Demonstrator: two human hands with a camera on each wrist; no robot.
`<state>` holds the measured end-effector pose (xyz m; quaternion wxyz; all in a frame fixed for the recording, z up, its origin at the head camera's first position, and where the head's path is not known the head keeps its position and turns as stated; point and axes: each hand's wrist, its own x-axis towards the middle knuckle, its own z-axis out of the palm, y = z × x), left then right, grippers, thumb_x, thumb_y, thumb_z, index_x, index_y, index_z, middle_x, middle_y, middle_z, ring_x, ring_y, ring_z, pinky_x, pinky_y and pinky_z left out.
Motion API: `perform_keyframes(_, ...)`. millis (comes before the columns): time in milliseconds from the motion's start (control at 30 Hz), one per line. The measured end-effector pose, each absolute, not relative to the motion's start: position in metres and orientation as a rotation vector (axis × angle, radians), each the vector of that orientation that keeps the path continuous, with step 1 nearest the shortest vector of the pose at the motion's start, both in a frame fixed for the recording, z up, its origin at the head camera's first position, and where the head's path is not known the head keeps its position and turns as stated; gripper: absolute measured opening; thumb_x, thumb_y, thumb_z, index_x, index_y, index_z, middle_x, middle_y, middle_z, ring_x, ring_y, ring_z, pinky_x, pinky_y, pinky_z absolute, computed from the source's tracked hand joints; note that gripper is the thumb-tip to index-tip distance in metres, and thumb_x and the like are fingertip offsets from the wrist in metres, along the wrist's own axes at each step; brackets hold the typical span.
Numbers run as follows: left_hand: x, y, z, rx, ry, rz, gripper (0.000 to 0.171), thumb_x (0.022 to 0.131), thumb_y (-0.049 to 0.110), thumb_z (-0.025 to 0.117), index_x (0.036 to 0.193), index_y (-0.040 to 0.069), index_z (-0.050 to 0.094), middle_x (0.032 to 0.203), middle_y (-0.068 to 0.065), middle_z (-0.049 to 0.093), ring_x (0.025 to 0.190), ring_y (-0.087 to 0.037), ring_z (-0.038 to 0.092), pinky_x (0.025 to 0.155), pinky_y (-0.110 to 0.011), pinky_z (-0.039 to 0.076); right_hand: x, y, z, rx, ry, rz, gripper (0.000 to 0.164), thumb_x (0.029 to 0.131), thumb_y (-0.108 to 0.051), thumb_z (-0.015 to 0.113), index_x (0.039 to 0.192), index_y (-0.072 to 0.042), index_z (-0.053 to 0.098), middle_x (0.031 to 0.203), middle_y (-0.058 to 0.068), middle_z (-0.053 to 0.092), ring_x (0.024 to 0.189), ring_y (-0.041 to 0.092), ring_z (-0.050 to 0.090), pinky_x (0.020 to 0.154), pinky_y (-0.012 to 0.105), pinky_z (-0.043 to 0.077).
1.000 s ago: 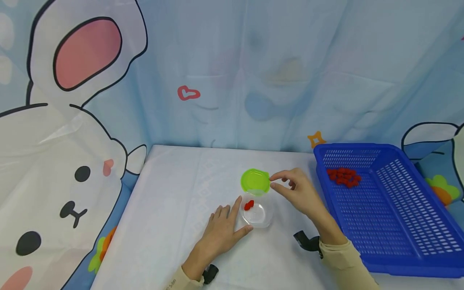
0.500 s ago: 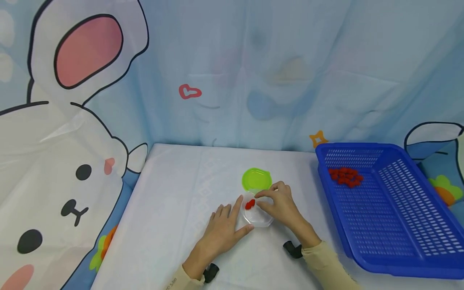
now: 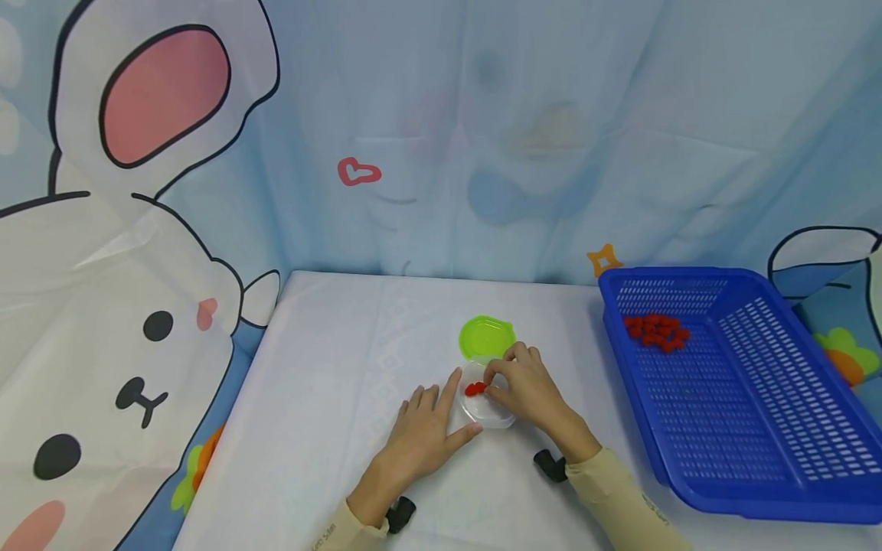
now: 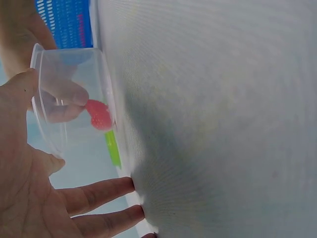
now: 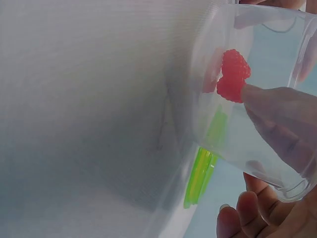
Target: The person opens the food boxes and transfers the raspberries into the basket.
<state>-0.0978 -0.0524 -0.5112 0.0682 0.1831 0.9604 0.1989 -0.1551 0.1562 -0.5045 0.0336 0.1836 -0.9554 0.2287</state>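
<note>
A clear plastic cup (image 3: 492, 417) stands on the white table, with red toy raspberries (image 3: 472, 390) inside. My left hand (image 3: 420, 440) lies with fingers spread at its left side; the thumb and index finger rest against the rim, and other fingertips touch the cloth in the left wrist view. My right hand (image 3: 530, 390) reaches into the cup from the right. Its thumb and index finger pinch a raspberry (image 5: 230, 89), close beside another raspberry (image 5: 235, 63). Behind the cup lies a bright green lid (image 3: 486, 337), partly seen through the clear wall in the right wrist view.
A blue plastic basket (image 3: 730, 428) stands at the right of the table, with several red raspberries (image 3: 654, 332) in its far left corner. A printed cloth (image 3: 427, 115) hangs behind the table. Black wrist cameras (image 3: 550, 465) sit at both wrists.
My right hand has moved left and down from beside the green lid into the cup, where its fingertips have closed on a raspberry. The raspberries have turned slightly. The left hand stays in place.
</note>
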Motion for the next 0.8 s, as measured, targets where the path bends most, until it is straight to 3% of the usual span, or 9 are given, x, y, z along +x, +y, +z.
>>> perform_keyframes(133,-0.099,-0.052,-0.512,0.548,2.890,0.598,0.091,0.093,0.070,0.048,0.162,0.023,0.013,0.141,-0.021,0.050,0.133,-0.041,0.042,0.107,-0.056,0.037,-0.156,0.156,-0.506,0.576,-2.922,0.699,0.018,0.075,-0.012,0.088,0.080,-0.020,0.072,0.097,0.009,0.050,0.092,0.029,0.044,0.071,0.038,0.043)
perform_keyframes(400,-0.098,-0.052,-0.513,0.537,2.888,0.607,0.091,0.093,0.070,0.049,0.162,0.023,0.013,0.141,-0.021,0.050,0.133,-0.041,0.043,0.107,-0.056,0.036,-0.155,0.154,-0.505,0.600,-2.937,0.617,0.022,0.074,-0.014,0.089,0.094,-0.016,0.079,0.100,0.011,0.052,0.092,0.030,0.046,0.070,0.038,0.046)
perform_keyframes(800,-0.097,-0.052,-0.512,0.539,2.893,0.621,0.089,0.094,0.071,0.046,0.162,0.024,0.013,0.141,-0.020,0.049,0.133,-0.040,0.043,0.105,-0.056,0.038,-0.158,0.152,-0.491,0.678,-3.073,0.288,0.021,0.074,-0.009,0.082,0.092,-0.019,0.080,0.096,0.010,0.054,0.084,0.027,0.047,0.065,0.038,0.047)
